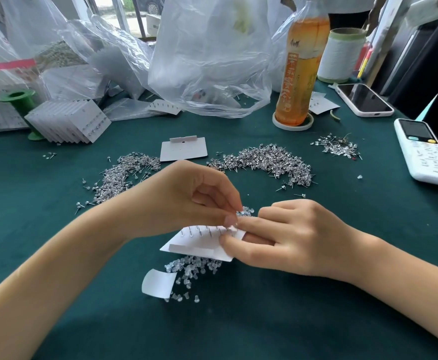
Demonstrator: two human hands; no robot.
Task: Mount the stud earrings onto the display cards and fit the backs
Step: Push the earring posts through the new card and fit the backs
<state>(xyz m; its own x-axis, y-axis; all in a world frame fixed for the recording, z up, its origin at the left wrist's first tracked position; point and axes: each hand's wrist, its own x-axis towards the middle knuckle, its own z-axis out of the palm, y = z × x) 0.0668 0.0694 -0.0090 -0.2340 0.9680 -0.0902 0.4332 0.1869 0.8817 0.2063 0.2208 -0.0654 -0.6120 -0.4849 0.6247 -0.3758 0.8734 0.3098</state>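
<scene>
I'm looking down at the green cloth table (316, 294), and both hands meet in the middle over one white display card (199, 246). My right hand (288, 237) pinches the card's right end, thumb on top and fingers curled beneath, holding it tilted with its back face up, so a row of stud posts (207, 230) pokes through along the upper edge. My left hand (186, 198) comes in from above, thumb and forefinger pinched together right at the post nearest the right hand; whatever sits between those fingertips is too small for me to make out. Just beneath the card lies a heap of clear earring backs (194, 268), with a curled scrap of white paper (158, 283) at its left edge. Beyond the hands, loose stud earrings (267, 161) spread in a wide arc, a second heap (127, 172) to the left and a small scatter (338, 146) further right. A blank card (184, 149) lies flat between the two big heaps. At the far left a fanned stack of finished cards (70, 120) leans against a green spool (20, 100). Clear plastic bags (207, 55) crowd the back, an orange drink bottle (301, 71) stands on a white ring, a phone (364, 100) lies beside it, and a white remote (425, 152) sits at the right edge.
</scene>
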